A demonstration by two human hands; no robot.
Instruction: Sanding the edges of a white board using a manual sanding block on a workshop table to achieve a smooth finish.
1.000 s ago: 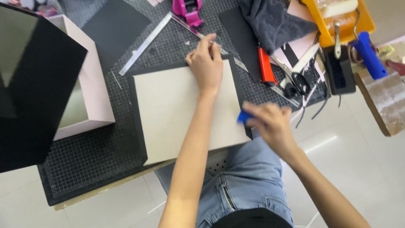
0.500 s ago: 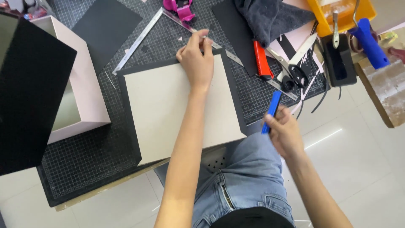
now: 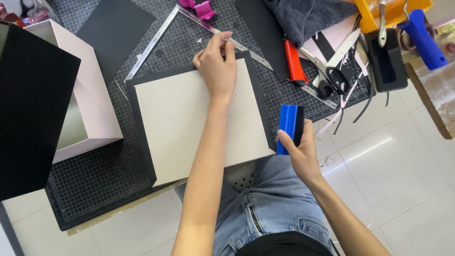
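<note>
The right hand (image 3: 303, 154) is closed around a blue block-shaped tool (image 3: 290, 127) — thumb along its near left edge, fingers wrapped behind — so the tool stands out of the fist toward 12 o'clock, its upper half clear of the grip. Its long axis runs almost straight from 6 to 12, tipped very slightly toward 1, and it sits just off the right edge of the grey board (image 3: 199, 121), at about 3 o'clock from the board's middle.

The left hand (image 3: 217, 68) lies flat and open on the board's far right corner, palm down, holding nothing; its fingertips reach over the edge toward a steel ruler (image 3: 246, 50) at 12 o'clock. The board is one pale rectangle resting on a black sheet (image 3: 136, 114) that shows as a narrow border round it, both on the gridded cutting mat (image 3: 95, 175).

Two steel rulers meet in a V near the top — the second one (image 3: 150, 45) slants off to 10 o'clock. At 1 to 2 o'clock from the board lie one red utility knife (image 3: 294, 61) and one pair of scissors (image 3: 332, 66). One open pink box (image 3: 87, 102) stands at 9 o'clock.
</note>
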